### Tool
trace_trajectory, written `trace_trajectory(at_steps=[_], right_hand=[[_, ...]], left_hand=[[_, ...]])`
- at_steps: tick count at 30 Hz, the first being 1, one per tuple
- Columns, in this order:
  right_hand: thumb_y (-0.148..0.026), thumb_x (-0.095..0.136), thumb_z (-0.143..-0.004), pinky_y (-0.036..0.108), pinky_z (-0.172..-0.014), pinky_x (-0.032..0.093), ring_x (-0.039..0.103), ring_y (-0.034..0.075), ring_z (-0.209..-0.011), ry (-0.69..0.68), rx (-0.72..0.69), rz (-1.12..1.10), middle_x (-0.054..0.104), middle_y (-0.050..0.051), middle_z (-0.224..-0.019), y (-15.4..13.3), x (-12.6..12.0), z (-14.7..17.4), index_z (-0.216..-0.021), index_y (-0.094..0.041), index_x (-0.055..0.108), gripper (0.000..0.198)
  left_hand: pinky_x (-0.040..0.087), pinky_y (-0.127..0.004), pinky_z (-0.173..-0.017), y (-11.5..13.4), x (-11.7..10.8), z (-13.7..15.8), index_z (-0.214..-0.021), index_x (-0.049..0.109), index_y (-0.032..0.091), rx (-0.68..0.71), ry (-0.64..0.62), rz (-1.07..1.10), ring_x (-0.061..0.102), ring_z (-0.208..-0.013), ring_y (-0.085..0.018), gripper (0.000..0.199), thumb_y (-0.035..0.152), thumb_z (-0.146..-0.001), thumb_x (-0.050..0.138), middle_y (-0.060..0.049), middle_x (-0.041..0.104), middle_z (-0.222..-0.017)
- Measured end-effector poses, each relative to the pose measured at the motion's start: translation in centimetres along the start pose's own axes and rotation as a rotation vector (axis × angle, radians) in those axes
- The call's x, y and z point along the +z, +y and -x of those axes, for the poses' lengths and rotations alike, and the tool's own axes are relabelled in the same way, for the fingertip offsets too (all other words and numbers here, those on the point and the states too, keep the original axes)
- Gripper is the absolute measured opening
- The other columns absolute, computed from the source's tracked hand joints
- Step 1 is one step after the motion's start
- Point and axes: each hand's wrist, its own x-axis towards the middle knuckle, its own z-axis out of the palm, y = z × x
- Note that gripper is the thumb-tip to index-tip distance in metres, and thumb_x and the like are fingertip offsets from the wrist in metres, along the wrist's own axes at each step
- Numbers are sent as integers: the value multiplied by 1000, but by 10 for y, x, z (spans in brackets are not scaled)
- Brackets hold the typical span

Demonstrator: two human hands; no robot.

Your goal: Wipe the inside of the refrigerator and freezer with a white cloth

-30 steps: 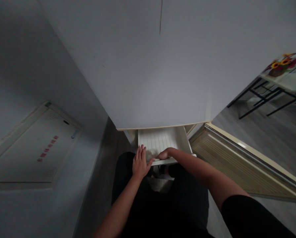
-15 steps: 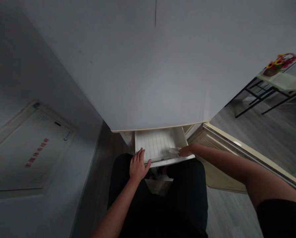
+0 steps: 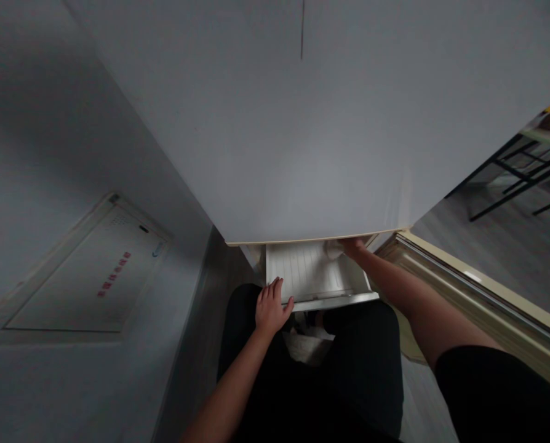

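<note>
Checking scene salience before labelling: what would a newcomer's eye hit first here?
Probably the pulled-out white drawer at lower centre, with the left hand at its near left corner and the right hand deeper in, by a blurred white item. Next, the red lettering on the wall panel at left. Then the cream-edged open door slanting off at right.
</note>
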Motion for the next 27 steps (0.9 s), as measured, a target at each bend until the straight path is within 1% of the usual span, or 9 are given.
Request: trace_trajectory(at_steps=[3,7,11,13,15,18,22,24,27], right_hand=[[-1,55,-84,60,-131,14,29,39,-159,-57,-46,119,41,28,-163,5,-2,24,-140,1,65,57],[-20,71,-86,52,-133,20,36,39,-156,-134,-223,270,59,26,-148,12,0,80,-117,-4,80,36],[-30,56,-101,59,-129,23,65,38,-128,-203,-270,360,73,25,-122,16,9,139,-106,-7,83,36],[-30,50,-104,63,-127,23,69,37,-120,-210,-211,355,75,24,-114,15,22,166,-113,-7,82,40],[-31,52,-103,62,-128,23,60,40,-134,-106,-171,265,69,26,-131,5,46,189,-132,-6,75,45],[-34,56,-100,61,-128,25,33,45,-156,104,-197,49,42,29,-162,-39,95,211,-154,-4,57,62],[-46,65,-94,72,-126,16,7,54,-161,235,-349,-133,9,30,-174,-147,151,205,-170,-9,32,90],[-48,64,-95,67,-128,16,8,51,-162,225,-476,-184,8,29,-174,-199,158,193,-169,-7,31,91],[-45,59,-99,60,-129,22,26,47,-156,194,-545,-168,27,31,-168,-247,144,174,-163,3,37,83]], left_hand=[[44,-45,-116,0,-1,0,-148,53,8,3,2,3,63,-132,-33,59,40,-98,58,-20,64,-147],[47,-46,-113,-3,1,0,-143,57,9,5,11,51,64,-129,-35,56,41,-98,59,-20,68,-141],[46,-50,-114,-6,3,-1,-129,66,13,-4,26,221,64,-125,-37,43,42,-97,61,-20,72,-131],[43,-53,-117,-8,4,-1,-120,70,19,-50,46,382,64,-124,-37,35,41,-94,65,-17,74,-126],[44,-52,-117,-9,6,0,-116,71,23,-104,77,521,64,-124,-36,29,39,-92,67,-14,74,-123],[48,-49,-112,-8,10,2,-122,68,24,-192,153,617,63,-126,-33,30,35,-96,59,-13,73,-128],[45,-48,-115,-12,21,0,-131,61,22,-361,306,757,61,-131,-30,37,38,-101,46,-14,67,-136],[48,-45,-112,-23,26,-3,-127,60,20,-452,365,837,64,-127,-28,38,39,-102,39,-14,67,-133],[52,-43,-106,-49,31,-6,-120,59,20,-601,425,931,68,-118,-25,36,36,-99,35,-14,67,-126]])
